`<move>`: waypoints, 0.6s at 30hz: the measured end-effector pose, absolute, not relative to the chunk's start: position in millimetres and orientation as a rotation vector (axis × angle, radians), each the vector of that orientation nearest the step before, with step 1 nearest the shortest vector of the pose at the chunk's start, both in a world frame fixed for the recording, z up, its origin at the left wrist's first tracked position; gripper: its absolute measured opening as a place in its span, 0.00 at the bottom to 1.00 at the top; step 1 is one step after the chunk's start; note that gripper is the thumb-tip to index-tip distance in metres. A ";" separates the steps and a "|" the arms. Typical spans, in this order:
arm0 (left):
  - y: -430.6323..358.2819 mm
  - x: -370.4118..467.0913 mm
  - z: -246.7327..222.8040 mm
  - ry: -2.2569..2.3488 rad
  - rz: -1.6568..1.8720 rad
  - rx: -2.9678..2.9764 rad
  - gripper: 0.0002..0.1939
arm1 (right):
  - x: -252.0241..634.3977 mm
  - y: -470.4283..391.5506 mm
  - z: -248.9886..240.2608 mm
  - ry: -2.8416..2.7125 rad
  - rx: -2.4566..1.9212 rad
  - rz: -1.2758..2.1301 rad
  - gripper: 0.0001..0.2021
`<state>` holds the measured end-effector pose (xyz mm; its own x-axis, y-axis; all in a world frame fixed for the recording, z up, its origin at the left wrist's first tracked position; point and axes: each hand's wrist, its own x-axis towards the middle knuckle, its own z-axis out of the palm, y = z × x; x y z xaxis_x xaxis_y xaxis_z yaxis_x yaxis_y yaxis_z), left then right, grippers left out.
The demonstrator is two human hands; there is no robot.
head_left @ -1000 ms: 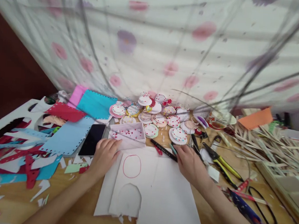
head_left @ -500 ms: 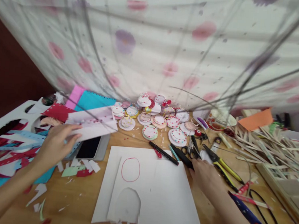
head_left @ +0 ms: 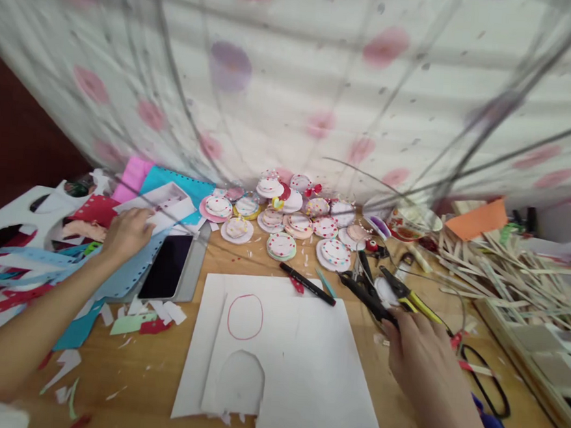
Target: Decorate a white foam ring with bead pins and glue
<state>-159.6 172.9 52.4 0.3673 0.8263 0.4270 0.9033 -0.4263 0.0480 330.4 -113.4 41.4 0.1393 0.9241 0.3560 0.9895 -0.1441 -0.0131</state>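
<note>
Left hand (head_left: pixel 126 232): fingers resting on shallow white cardboard tray (head_left: pixel 162 203), grip unclear. Right hand (head_left: pixel 419 357): closing on black-handled scissors (head_left: pixel 365 294); blades may snag neighbouring yellow-handled pliers (head_left: pixel 414 298).

No words, numbers, labels or brand marks can be read anywhere here. The one drawn sign is a red oval outline on the white paper sheet (head_left: pixel 299 365), which lies between the two hands, nearer the fingers of the right hand (head_left: pixel 419 360) than those of the left hand (head_left: pixel 128 232). The phone (head_left: pixel 166 274) just below the left fingertips shows a dark, blank screen. The tools at the right fingertips carry no lettering that can be made out.
</note>
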 end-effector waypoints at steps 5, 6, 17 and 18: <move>98.3 -113.4 35.4 -1.499 -0.654 -2.610 0.18 | 297.4 -124.7 31.6 -1.451 -1.869 0.537 0.17; 77.8 -101.4 31.1 -1.484 -0.674 -2.738 0.19 | 288.6 -123.8 27.7 -1.373 -1.818 0.737 0.18; -9.5 -35.5 1.8 -1.427 -0.304 -3.169 0.44 | 276.6 -75.0 -2.5 -1.453 -1.605 0.935 0.17; -8.8 -35.7 3.8 -1.416 -0.335 -3.169 0.44 | 281.4 -69.5 -2.3 -1.470 -1.603 0.872 0.17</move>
<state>-35.7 -8.8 3.8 0.6619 0.7489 0.0320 0.6839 -0.6208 0.3832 281.4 -69.5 -2.3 0.0968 0.9952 0.0171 0.4617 -0.0297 -0.8865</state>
